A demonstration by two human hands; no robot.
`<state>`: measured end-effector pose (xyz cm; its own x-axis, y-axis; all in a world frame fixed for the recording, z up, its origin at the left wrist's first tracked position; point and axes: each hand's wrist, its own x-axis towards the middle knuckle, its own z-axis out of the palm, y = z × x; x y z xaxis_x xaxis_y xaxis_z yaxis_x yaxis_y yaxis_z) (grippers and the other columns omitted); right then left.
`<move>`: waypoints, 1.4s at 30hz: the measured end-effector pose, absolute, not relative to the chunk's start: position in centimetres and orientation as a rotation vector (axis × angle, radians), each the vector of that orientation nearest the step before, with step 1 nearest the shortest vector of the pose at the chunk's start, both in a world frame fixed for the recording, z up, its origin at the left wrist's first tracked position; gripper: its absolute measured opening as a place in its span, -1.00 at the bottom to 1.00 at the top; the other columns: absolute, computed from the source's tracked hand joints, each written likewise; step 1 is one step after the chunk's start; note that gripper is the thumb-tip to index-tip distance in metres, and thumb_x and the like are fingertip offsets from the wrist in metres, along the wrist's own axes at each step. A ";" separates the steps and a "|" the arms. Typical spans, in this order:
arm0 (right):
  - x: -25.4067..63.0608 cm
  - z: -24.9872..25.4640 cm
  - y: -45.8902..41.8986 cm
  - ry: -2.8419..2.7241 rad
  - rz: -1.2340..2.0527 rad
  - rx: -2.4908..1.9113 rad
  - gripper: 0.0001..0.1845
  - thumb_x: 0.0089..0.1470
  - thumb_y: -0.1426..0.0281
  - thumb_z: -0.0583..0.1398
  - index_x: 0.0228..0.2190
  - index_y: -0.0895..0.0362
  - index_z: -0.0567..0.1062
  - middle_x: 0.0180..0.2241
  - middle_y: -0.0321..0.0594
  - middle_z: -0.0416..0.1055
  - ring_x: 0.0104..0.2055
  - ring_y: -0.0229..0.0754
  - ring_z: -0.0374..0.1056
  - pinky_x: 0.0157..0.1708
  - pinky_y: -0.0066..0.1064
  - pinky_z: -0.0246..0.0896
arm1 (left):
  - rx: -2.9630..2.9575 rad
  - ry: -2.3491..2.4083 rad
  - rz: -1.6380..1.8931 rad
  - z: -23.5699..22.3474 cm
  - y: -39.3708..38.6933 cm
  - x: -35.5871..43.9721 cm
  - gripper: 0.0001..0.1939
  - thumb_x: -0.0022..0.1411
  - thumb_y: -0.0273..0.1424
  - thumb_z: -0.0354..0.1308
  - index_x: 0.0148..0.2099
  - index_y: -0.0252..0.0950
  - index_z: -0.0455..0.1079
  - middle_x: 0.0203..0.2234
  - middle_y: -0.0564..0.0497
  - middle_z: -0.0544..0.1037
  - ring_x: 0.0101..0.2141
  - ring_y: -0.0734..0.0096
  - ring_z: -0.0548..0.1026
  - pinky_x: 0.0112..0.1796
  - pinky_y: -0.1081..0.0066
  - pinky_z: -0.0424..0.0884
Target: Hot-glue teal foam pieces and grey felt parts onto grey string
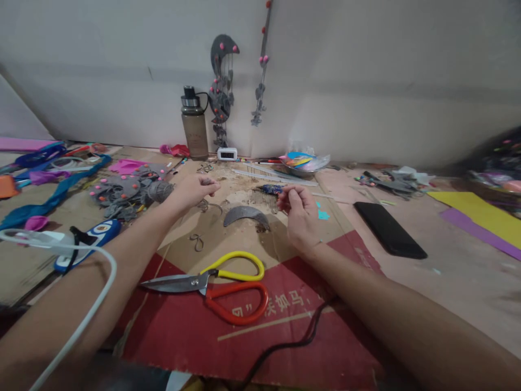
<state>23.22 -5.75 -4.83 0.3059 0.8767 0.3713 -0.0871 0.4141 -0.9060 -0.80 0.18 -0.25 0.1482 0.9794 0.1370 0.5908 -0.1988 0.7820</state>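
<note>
While a bare left hand and a bare right hand hover, a dark grey felt-like crescent lies between them

And look where it sits: flat on a red-and-brown cardboard sheet, horns toward the person, apparently placed so both hands can reach it equally. The cardboard probably shields the pale pink tabletop. Nearer the person, big steel scissors with one yellow and one red handle, blades pointing left, lie put down, I'd judge, to free the fingers. Past the left wrist, a tangled grey heap dotted with pink balls, perhaps parked aside for elbow room.

Now the pose! Both forearms angle inward. Left: knuckles up, thumb and fingertips together. Right: fingers curled in, thumb meeting the forefinger. Something thin pinched in either? From here, I can't tell.
</note>
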 end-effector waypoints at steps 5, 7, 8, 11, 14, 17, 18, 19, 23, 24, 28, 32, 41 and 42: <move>23.2 -5.8 -5.3 -1.021 0.903 -0.884 -0.83 0.07 0.21 0.10 -0.38 0.04 0.35 -0.51 -0.39 0.24 -0.55 -0.35 0.16 -0.54 -0.48 0.06 | 1.844 1.503 0.874 -0.6 0.4 -1.0 -0.69 -0.02 -0.15 0.19 -0.45 -0.33 0.45 -0.64 0.08 0.42 -0.73 0.67 0.08 -0.66 0.51 -0.01; 23.2 -5.9 -5.4 -1.035 0.910 -0.890 -0.83 0.07 0.21 0.10 -0.38 0.04 0.35 -0.52 -0.39 0.23 -0.55 -0.35 0.16 -0.55 -0.48 0.05 | 1.835 1.490 0.878 -0.7 0.6 -1.1 -0.67 -0.02 -0.13 0.19 -0.41 -0.33 0.47 -0.61 0.07 0.44 -0.73 0.66 0.10 -0.67 0.51 0.00; 23.1 -5.9 -5.4 -1.037 0.909 -0.892 -0.83 0.07 0.21 0.09 -0.38 0.04 0.35 -0.53 -0.39 0.23 -0.56 -0.35 0.15 -0.55 -0.48 0.05 | 1.836 1.489 0.879 -0.7 0.6 -1.2 -0.66 -0.03 -0.12 0.19 -0.39 -0.32 0.48 -0.60 0.07 0.44 -0.72 0.66 0.11 -0.67 0.51 0.01; 23.1 -6.0 -5.3 -1.037 0.914 -0.899 -0.84 0.07 0.23 0.09 -0.39 0.04 0.36 -0.54 -0.39 0.22 -0.56 -0.35 0.15 -0.56 -0.48 0.04 | 1.845 1.515 0.872 -1.0 0.9 -1.3 -0.65 -0.03 -0.11 0.19 -0.37 -0.32 0.48 -0.60 0.06 0.43 -0.70 0.64 0.14 -0.67 0.52 0.02; 23.0 -5.9 -5.2 -1.048 0.929 -0.929 -0.85 0.09 0.24 0.07 -0.38 0.05 0.35 -0.54 -0.39 0.22 -0.57 -0.34 0.15 -0.57 -0.48 0.04 | 1.833 1.534 0.876 -1.2 1.1 -1.6 -0.65 -0.03 -0.12 0.19 -0.36 -0.34 0.47 -0.59 0.04 0.42 -0.69 0.64 0.14 -0.68 0.53 -0.01; 22.9 -5.6 -5.8 -1.163 0.891 -1.016 -0.85 0.12 0.27 0.03 -0.36 0.04 0.35 -0.51 -0.36 0.25 -0.51 -0.30 0.19 -0.50 -0.44 0.11 | 1.814 1.519 0.877 -1.3 1.3 -1.8 -0.64 -0.03 -0.12 0.19 -0.37 -0.34 0.46 -0.59 0.03 0.42 -0.70 0.64 0.13 -0.68 0.53 -0.02; 22.8 -5.4 -6.0 -1.270 0.837 -1.052 -0.85 0.12 0.29 0.03 -0.34 0.04 0.36 -0.48 -0.33 0.28 -0.45 -0.27 0.22 -0.43 -0.40 0.15 | 1.806 1.516 0.872 -1.3 1.3 -1.9 -0.65 -0.03 -0.12 0.19 -0.38 -0.34 0.46 -0.60 0.03 0.41 -0.70 0.64 0.13 -0.68 0.53 -0.01; 22.7 -5.3 -6.4 -1.415 0.755 -1.082 -0.85 0.13 0.31 0.03 -0.32 0.05 0.38 -0.42 -0.29 0.31 -0.37 -0.23 0.25 -0.34 -0.36 0.19 | 1.798 1.522 0.867 -1.2 1.2 -1.9 -0.65 -0.03 -0.11 0.19 -0.39 -0.34 0.45 -0.61 0.04 0.40 -0.71 0.64 0.13 -0.68 0.53 -0.01; 21.9 -4.9 -7.4 -2.014 0.333 -1.084 -0.74 0.12 0.40 0.05 -0.17 0.05 0.45 -0.12 -0.13 0.35 -0.04 -0.07 0.17 0.00 -0.17 0.07 | 1.739 1.573 0.867 -0.6 0.8 -1.6 -0.68 -0.03 -0.14 0.20 -0.42 -0.35 0.43 -0.65 0.07 0.37 -0.72 0.65 0.10 -0.68 0.52 -0.03; 21.6 -4.9 -7.6 -2.108 0.266 -1.077 -0.72 0.13 0.39 0.05 -0.15 0.05 0.46 -0.06 -0.13 0.34 0.00 -0.05 0.14 0.03 -0.13 0.03 | 1.725 1.583 0.870 -0.4 0.6 -1.5 -0.69 -0.03 -0.16 0.20 -0.43 -0.35 0.43 -0.65 0.07 0.37 -0.72 0.65 0.10 -0.68 0.52 -0.04; 20.9 -4.8 -7.8 -2.338 0.215 -1.145 -0.70 0.16 0.34 0.04 -0.13 0.05 0.48 -0.02 -0.18 0.36 -0.02 -0.02 0.12 -0.01 -0.10 0.03 | 1.648 1.572 0.881 -0.1 0.3 -1.0 -0.72 -0.03 -0.20 0.21 -0.44 -0.37 0.40 -0.65 0.08 0.36 -0.72 0.68 0.08 -0.68 0.53 -0.08; 20.8 -4.4 -7.9 -2.384 0.224 -1.218 -0.68 0.20 0.30 0.00 -0.14 0.05 0.49 -0.08 -0.19 0.39 -0.06 -0.03 0.13 -0.08 -0.11 0.04 | 1.534 1.500 0.882 -0.2 0.3 -0.8 -0.73 -0.02 -0.23 0.22 -0.40 -0.36 0.39 -0.64 0.10 0.35 -0.74 0.70 0.05 -0.70 0.53 -0.11; 21.5 -4.9 -7.1 -2.138 0.406 -1.164 -0.72 0.18 0.36 0.02 -0.16 0.08 0.48 -0.13 -0.15 0.40 -0.05 -0.07 0.19 -0.04 -0.16 0.10 | 1.279 1.144 0.881 0.4 -0.1 -0.5 -0.71 -0.08 -0.44 0.28 -0.23 -0.37 0.42 -0.60 0.12 0.35 -0.72 0.76 0.02 -0.69 0.60 -0.11; 21.6 -4.9 -6.9 -2.072 0.433 -1.163 -0.73 0.17 0.37 0.03 -0.16 0.09 0.47 -0.14 -0.13 0.39 -0.05 -0.08 0.20 -0.03 -0.18 0.11 | 1.247 1.081 0.865 0.5 -0.2 -0.4 -0.69 -0.09 -0.46 0.29 -0.22 -0.37 0.42 -0.59 0.12 0.36 -0.71 0.77 0.01 -0.69 0.61 -0.10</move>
<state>21.64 -6.95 -4.89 -0.3424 0.8410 0.4188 0.6031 0.5385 -0.5884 -0.42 -0.19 0.49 0.2887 0.9448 -0.1551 0.0561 0.1450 0.9878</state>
